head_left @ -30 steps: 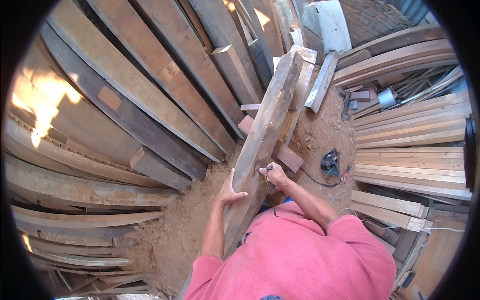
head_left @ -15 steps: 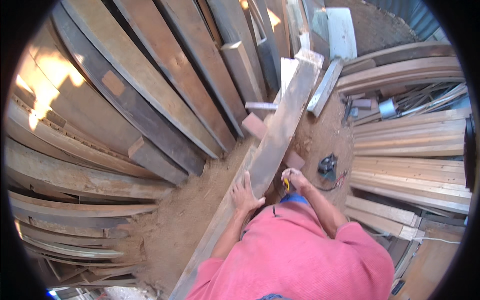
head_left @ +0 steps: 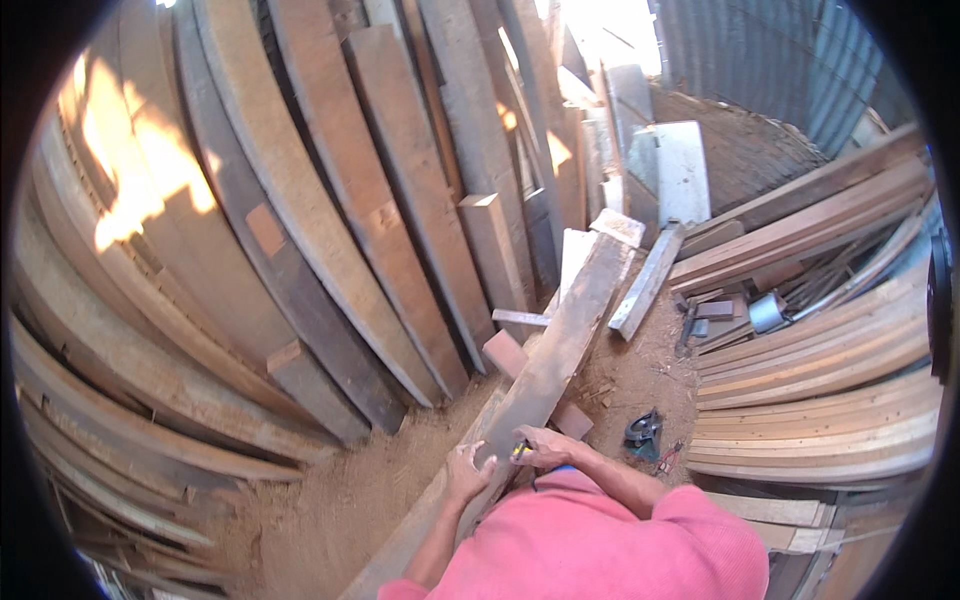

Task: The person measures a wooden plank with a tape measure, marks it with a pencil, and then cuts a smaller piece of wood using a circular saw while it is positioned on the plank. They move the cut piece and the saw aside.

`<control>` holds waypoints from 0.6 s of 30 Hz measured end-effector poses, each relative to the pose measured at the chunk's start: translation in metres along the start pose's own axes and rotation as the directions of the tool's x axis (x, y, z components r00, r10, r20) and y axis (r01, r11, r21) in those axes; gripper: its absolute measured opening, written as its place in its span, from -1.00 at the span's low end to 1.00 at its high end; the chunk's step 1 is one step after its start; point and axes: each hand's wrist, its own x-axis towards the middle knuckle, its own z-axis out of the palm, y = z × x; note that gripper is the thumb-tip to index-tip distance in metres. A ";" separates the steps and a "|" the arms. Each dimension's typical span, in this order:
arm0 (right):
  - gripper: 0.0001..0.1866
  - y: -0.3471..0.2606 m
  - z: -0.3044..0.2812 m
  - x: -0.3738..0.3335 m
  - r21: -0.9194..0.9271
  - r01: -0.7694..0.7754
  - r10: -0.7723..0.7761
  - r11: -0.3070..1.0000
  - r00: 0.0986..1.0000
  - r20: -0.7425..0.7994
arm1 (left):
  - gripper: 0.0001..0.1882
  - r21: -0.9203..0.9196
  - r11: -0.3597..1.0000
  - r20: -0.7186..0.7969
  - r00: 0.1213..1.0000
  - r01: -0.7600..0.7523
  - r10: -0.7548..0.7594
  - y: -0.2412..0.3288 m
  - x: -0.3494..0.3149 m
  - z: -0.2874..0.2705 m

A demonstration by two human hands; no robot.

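Note:
A long grey-brown plank (head_left: 555, 365) runs away from me at a slant, with a paler timber beside it. On its near part rests my left hand (head_left: 468, 474), thumb and fingers apart, holding nothing. Close by on the right, my right hand (head_left: 543, 448) is closed around a small yellow-and-black tool (head_left: 521, 451) held over the plank. Its exact kind is too small to make out. The two hands are a short gap apart.
Large boards (head_left: 300, 190) lean in a row on the left. Stacked timbers (head_left: 800, 440) lie at the right. A dark power tool (head_left: 644, 430) sits on the sawdust-covered ground, near a reddish block (head_left: 572, 420). A white-edged beam (head_left: 645, 285) lies beyond.
My right hand has come up and left from beside my body to the plank, bringing the yellow-and-black tool. My left hand's fingers have curled from lying flat. The view has tilted upward.

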 end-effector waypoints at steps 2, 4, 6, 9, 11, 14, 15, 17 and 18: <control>-0.16 -0.010 -0.004 0.012 -0.083 0.228 -0.209 0.970 0.958 0.195 | -0.60 -0.644 0.714 0.322 0.944 0.275 -0.073 0.001 0.003 0.001; -0.22 -0.026 -0.007 0.017 -0.118 0.242 -0.201 0.963 0.938 0.283 | -0.76 -0.834 0.370 0.428 0.903 0.409 -0.032 0.012 -0.004 0.009; -0.27 -0.037 -0.010 0.021 -0.156 0.231 -0.151 0.960 0.903 0.402 | -0.81 -0.888 0.159 0.431 0.901 0.432 -0.044 0.026 -0.017 0.016; -0.30 -0.050 -0.025 0.021 -0.167 0.258 -0.141 0.951 0.848 0.510 | -0.79 -0.929 -0.145 0.360 0.924 0.342 -0.131 0.039 -0.034 0.028; -0.32 -0.048 -0.026 0.022 -0.143 0.283 -0.147 0.948 0.792 0.592 | -0.79 -0.937 -0.118 0.346 0.916 0.328 -0.205 0.028 -0.047 0.053; -0.38 -0.023 -0.023 0.039 -0.012 0.407 -0.282 0.913 0.653 0.703 | -0.77 -0.944 -0.109 0.330 0.895 0.312 -0.300 0.013 -0.068 0.060; -0.39 -0.016 -0.023 0.043 -0.020 0.439 -0.302 0.898 0.650 0.697 | -0.77 -0.946 -0.127 0.324 0.883 0.298 -0.340 0.002 -0.082 0.056; -0.39 -0.023 -0.045 0.045 -0.051 0.482 -0.304 0.874 0.627 0.718 | -0.77 -0.978 -0.204 0.157 0.835 0.055 -0.527 -0.033 -0.119 0.050; -0.38 -0.025 -0.061 0.045 -0.090 0.510 -0.302 0.855 0.632 0.714 | -0.77 -0.985 -0.173 0.106 0.774 -0.004 -0.624 -0.060 -0.143 0.042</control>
